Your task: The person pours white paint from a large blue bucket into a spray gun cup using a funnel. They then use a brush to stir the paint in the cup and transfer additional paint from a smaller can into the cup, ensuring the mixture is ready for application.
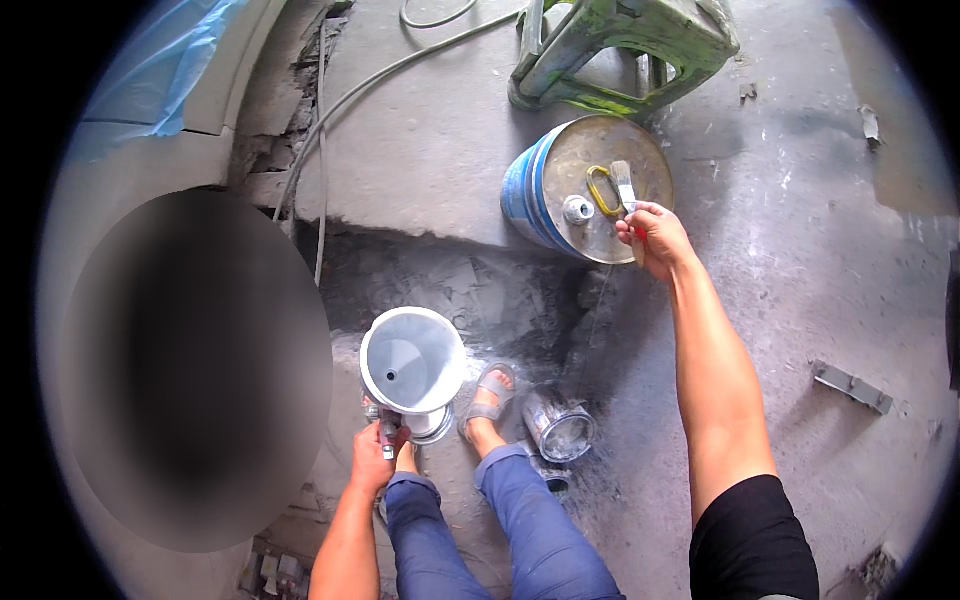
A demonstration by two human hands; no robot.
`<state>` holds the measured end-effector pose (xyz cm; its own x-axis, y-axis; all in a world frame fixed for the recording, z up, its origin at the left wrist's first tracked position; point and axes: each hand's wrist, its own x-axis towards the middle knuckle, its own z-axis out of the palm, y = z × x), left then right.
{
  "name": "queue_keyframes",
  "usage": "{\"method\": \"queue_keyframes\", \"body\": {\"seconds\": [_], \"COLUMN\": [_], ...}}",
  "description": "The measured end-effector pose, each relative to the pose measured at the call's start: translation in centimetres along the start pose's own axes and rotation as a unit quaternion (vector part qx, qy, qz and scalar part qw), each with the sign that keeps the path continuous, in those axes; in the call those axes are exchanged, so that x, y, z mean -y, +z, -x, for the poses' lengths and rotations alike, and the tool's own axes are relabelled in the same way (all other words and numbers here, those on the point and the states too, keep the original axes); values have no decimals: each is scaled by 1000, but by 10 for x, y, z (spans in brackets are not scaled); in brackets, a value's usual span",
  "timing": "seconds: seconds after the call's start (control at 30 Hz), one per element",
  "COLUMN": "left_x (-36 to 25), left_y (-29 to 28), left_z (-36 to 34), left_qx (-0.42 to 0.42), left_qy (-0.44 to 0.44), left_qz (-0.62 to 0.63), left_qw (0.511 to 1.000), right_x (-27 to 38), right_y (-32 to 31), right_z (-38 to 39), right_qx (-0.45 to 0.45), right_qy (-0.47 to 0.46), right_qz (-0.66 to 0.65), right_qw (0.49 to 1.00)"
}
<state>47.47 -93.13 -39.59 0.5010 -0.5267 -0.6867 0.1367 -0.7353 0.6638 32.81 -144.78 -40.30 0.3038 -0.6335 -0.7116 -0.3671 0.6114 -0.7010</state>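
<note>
Low at centre-left, my left hand (375, 455) grips a spray gun (388, 428) with a large white open cup (420, 355) on it, whose inside shows a dark hole at the bottom. My right hand (652, 232) is closed on a paintbrush (624, 180) with pale bristles, held over the top of a blue metal drum (525, 190). On that lid are a yellow oval ring (596, 180) and a small capped-looking spout (577, 210). Beside my sandalled feet stand a dented metal can (560, 428) and another container (552, 480), partly hidden by my leg.
A green-stained plastic stool (620, 80) stands behind the drum. Hoses (360, 85) run over the cracked concrete slab (410, 150) and its broken edge. A metal bracket (850, 388) lies at right. Blue plastic sheeting (160, 70) covers the top left, and a blurred oval hides the left side.
</note>
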Motion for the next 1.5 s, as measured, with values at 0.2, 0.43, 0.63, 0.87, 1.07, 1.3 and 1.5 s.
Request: {"method": "queue_keyframes", "body": {"seconds": [0.2,0.43,0.63,0.87,1.07,1.3,1.5], "left_x": [12,12,7,14,13,37,62], "left_y": [-2,-6,-9,-10,-11,-11,-22], "left_z": [-4,-6,-6,-8,-11,-17,-26], "left_qx": [-7,0,-2,-12,-9,-6,-5], "left_qy": [-14,-25,-29,-24,-40,-38,-22], "left_qz": [8,-7,-23,-14,-33,-37,-48], "left_qw": [1000,1000,999,1000,999,999,999], "right_x": [9,-8,-11,-2,18,-2,-7], "right_y": [9,-3,-1,-15,22,17,35], "right_z": [14,8,19,16,14,-32,-34], "right_qx": [19,7,-24,-35,-32,-38,-64], "right_qy": [44,89,122,56,-11,-33,22], "right_qz": [69,63,170,211,182,319,320], "right_qw": [997,994,978,975,983,946,945]}}
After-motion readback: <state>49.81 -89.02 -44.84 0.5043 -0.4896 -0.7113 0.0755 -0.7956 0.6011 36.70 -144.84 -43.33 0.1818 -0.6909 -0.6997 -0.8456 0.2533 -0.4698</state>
